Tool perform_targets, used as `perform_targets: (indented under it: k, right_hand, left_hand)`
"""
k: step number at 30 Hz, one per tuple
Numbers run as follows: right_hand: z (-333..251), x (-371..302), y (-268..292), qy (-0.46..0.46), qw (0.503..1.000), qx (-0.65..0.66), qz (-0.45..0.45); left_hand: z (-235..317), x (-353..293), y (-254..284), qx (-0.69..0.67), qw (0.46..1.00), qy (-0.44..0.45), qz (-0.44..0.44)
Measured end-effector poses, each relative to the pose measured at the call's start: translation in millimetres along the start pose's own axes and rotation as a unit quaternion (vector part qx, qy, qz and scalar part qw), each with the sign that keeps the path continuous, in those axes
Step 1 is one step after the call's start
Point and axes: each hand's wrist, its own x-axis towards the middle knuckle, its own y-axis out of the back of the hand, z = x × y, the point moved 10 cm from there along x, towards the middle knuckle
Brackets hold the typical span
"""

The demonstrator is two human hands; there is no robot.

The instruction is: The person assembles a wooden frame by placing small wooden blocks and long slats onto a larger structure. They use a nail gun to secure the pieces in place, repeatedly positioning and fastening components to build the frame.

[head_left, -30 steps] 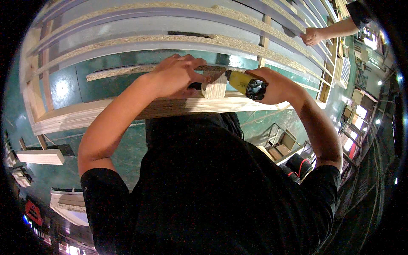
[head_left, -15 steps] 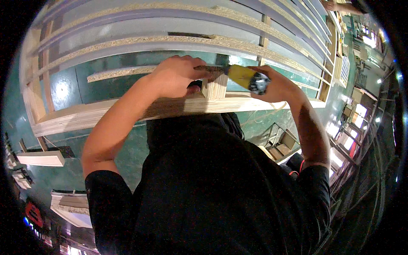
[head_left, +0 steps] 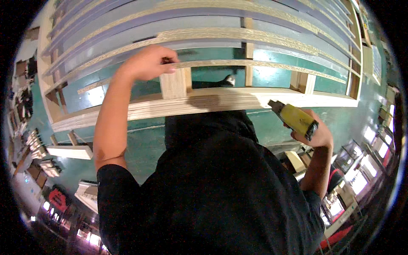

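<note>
My left hand point(head_left: 146, 63) is closed, thumb and fingers bent around a thin particle-board strip point(head_left: 263, 63). The strip runs lengthwise along the near side of a wooden slatted frame. Just under that hand a short wooden block point(head_left: 173, 86) stands against the frame's near rail point(head_left: 199, 102). In my right hand point(head_left: 321, 129) is a yellow nail gun point(head_left: 297, 120) with a dark nose. Its nose points up and left, close to the rail's near edge but seemingly apart from it. My fingers on its grip are partly hidden by its body.
Several parallel slats point(head_left: 191, 34) with pale panels between them fill the far part of the frame. Another upright block point(head_left: 301, 83) stands at its right. A pale board point(head_left: 70, 151) lies low on the left, over the green floor point(head_left: 142, 144). Stacked materials line both sides.
My right hand has drawn the nail gun back from the block, moving right and nearer to me. The left hand now grips the strip's edge. The whole view has shifted along the frame.
</note>
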Motion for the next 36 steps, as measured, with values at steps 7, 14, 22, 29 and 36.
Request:
perform_targets:
  k: [7, 14, 22, 29, 36]
  right_hand:
    - [99, -57, 59, -0.041, 0.999, 0.002, -0.019]
    - [122, -53, 158, -0.098, 0.968, -0.22, -0.072]
    - [96, 22, 191, -0.053, 0.959, -0.263, -0.095]
    - [98, 47, 194, -0.016, 0.949, -0.306, -0.079]
    - [81, 63, 183, 0.057, 0.964, -0.228, -0.121]
  left_hand:
    - [18, -10, 9, 0.04, 0.992, 0.097, 0.064]
    - [311, 130, -109, 0.217, 0.955, -0.12, 0.166]
    - [353, 196, -155, 0.279, 0.938, -0.146, 0.146]
    - [354, 198, -157, 0.26, 0.947, -0.138, 0.126]
    - [351, 199, -156, 0.243, 0.953, -0.144, 0.109]
